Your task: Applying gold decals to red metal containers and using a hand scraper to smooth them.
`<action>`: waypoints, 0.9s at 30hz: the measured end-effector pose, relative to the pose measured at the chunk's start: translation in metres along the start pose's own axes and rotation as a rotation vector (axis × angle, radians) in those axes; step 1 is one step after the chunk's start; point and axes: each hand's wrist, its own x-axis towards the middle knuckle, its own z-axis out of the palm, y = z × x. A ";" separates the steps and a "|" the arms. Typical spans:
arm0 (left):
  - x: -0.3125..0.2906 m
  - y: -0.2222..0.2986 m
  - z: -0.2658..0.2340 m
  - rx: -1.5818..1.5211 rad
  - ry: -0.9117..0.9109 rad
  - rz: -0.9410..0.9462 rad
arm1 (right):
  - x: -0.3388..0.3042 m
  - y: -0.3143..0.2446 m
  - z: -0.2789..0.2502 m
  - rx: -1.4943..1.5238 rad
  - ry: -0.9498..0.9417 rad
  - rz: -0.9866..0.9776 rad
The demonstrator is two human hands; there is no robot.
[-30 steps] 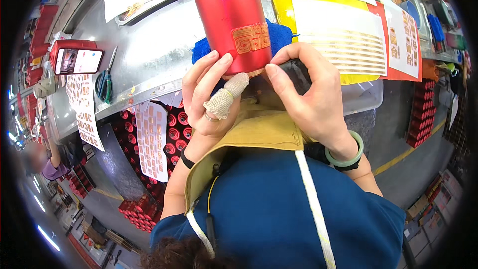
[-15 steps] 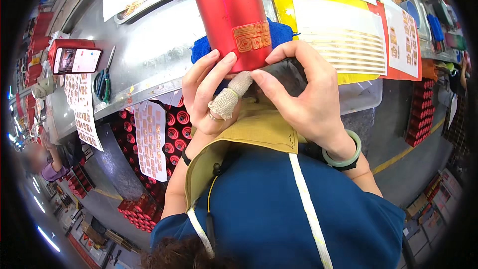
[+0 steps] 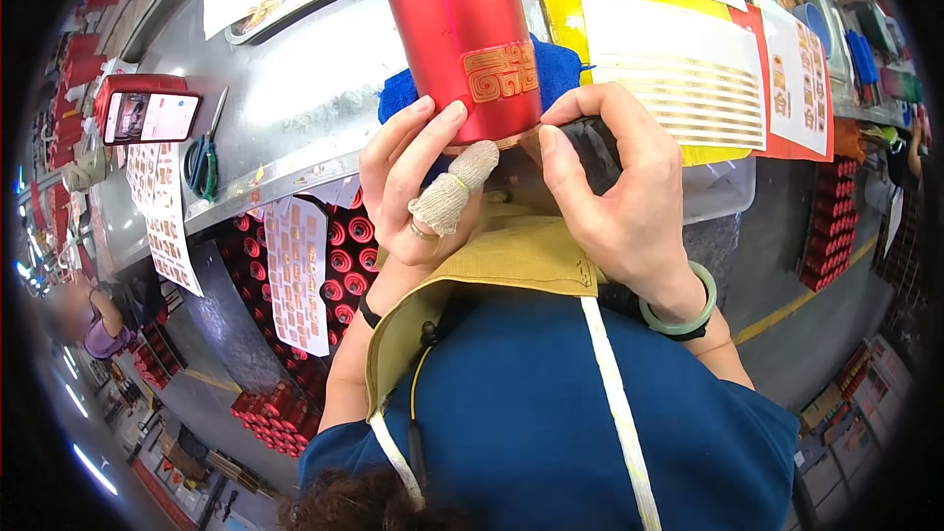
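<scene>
The metallic red bottle (image 3: 447, 29) lies over a bunched blue cloth (image 3: 559, 69) at the near edge of the table (image 3: 315, 69), its base toward the wearer, a raised gold emblem (image 3: 500, 74) just above the base edge. A thin copper-gold band (image 3: 513, 140) runs along that edge, and the work seems to be there.

The left hand (image 3: 413, 187) braces the base end: its grip is half curled round, two bare fingertips against the red wall, a knit-wrapped digit at the rim. The right hand (image 3: 629, 187) has thumb and forefinger nearly together at the rim's right end; whether that grip pinches anything, I cannot tell.

To do this well, I'd keep the left grip firm so the bottle cannot roll on the soft cloth, work along the edge with light, even thumb pressure, and stay off the emblem.

A dark object (image 3: 593, 152), too hidden to name, sits behind the right fingers and crowds them. To the right lies a white sheet of gold stripes (image 3: 678, 69), close enough for the knuckles to brush; a translucent plastic bin (image 3: 728, 187) is below. The scissors (image 3: 205, 167) and propped phone (image 3: 149, 118) stand well apart at left, out of the way.
</scene>
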 end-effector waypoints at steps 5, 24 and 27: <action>0.005 0.006 -0.003 0.010 -0.033 -0.027 | 0.000 -0.005 0.000 -0.032 -0.001 -0.004; 0.004 0.009 -0.001 0.037 -0.022 -0.078 | -0.002 -0.006 -0.003 -0.040 -0.054 0.053; 0.005 0.009 -0.002 0.036 -0.024 -0.073 | -0.003 -0.005 -0.002 -0.035 -0.033 0.017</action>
